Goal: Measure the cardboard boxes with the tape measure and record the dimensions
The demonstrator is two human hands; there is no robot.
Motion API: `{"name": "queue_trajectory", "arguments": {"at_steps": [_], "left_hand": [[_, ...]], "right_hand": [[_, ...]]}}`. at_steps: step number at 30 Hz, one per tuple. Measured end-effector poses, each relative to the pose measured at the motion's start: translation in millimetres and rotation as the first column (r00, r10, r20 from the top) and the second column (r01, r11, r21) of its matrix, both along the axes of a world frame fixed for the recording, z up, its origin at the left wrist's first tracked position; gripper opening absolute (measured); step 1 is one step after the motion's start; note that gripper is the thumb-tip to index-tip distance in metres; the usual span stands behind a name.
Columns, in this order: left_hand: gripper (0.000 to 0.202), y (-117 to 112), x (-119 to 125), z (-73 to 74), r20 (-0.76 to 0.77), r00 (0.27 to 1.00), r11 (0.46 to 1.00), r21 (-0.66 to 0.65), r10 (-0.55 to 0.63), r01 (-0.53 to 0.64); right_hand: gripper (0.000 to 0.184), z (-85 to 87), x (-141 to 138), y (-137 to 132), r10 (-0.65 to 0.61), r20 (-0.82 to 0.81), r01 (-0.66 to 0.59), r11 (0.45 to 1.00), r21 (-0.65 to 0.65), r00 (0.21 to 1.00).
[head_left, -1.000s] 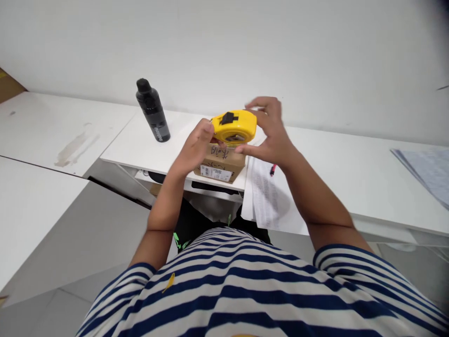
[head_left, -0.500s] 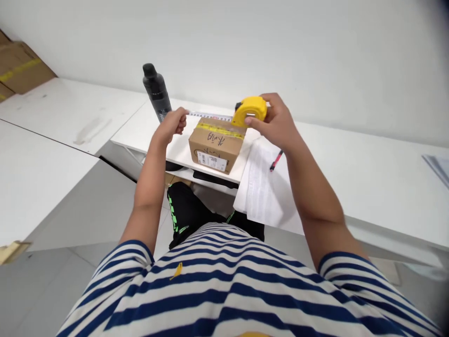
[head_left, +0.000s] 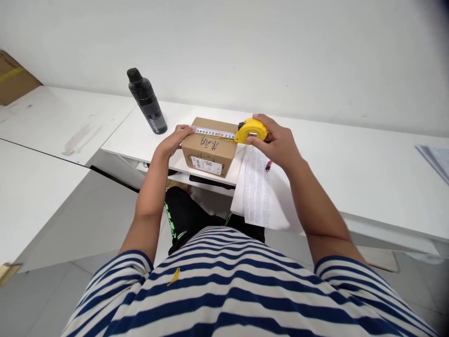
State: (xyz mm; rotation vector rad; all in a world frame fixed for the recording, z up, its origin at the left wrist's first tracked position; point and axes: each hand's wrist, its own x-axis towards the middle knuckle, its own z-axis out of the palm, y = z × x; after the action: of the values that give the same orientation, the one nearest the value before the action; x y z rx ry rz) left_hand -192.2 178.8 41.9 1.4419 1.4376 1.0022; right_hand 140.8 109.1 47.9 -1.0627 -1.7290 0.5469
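A small brown cardboard box (head_left: 191, 149) with handwriting on top and a white label on its front sits on the white table. My right hand (head_left: 280, 144) grips a yellow tape measure (head_left: 249, 130) at the box's right edge. Its white blade (head_left: 212, 133) is drawn out and lies across the box top, numbers facing up, over the yellow packing tape. At the left edge of the box, my left hand (head_left: 172, 142) pinches the blade's end, with its fingers against the box. The blade's very tip is hidden by the fingers.
A dark bottle (head_left: 147, 103) stands left of the box. Printed sheets (head_left: 259, 196) with a pen (head_left: 268, 166) lie to the right, hanging over the table's front edge. More papers (head_left: 435, 159) lie far right, and another carton (head_left: 14, 79) is far left.
The blade has come down from behind the box onto its top. My left hand has moved to the box's left edge, and the tape measure has lowered to the right edge.
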Motion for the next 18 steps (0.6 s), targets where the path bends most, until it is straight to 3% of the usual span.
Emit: {"name": "queue_trajectory", "arguments": {"at_steps": [3, 5, 11, 14, 18], "left_hand": [[0.032, -4.2, 0.2, -0.5, 0.065, 0.997, 0.997, -0.06, -0.051, 0.055], [0.029, -7.8, 1.2, 4.8, 0.037, 0.998, 0.999, -0.003, -0.053, 0.053], [0.03, -18.4, -2.2, 35.3, -0.019, 1.0, 0.999, 0.034, -0.012, 0.013], [0.027, -34.6, -7.4, 52.6, 0.036, 0.998, 0.994, 0.094, 0.052, -0.055], [0.031, -80.2, -3.1, 66.6, 0.066, 0.998, 0.984, 0.179, -0.015, 0.003]], "right_hand": [[0.06, -1.6, -1.1, -3.3, -0.021, 0.024, 0.021, 1.0, -0.013, 1.0], [0.062, -2.0, -1.6, -4.1, -0.032, 0.037, 0.032, 0.999, 0.004, 0.999], [0.08, 5.5, -4.5, -1.2, -0.027, 0.13, 0.022, 0.999, 0.042, 0.991], [0.077, 21.2, -3.6, 11.9, 0.034, 0.101, -0.035, 0.999, 0.011, 0.994], [0.072, 56.3, 3.9, 51.8, 0.267, -0.025, -0.268, 0.959, -0.094, 0.963]]}}
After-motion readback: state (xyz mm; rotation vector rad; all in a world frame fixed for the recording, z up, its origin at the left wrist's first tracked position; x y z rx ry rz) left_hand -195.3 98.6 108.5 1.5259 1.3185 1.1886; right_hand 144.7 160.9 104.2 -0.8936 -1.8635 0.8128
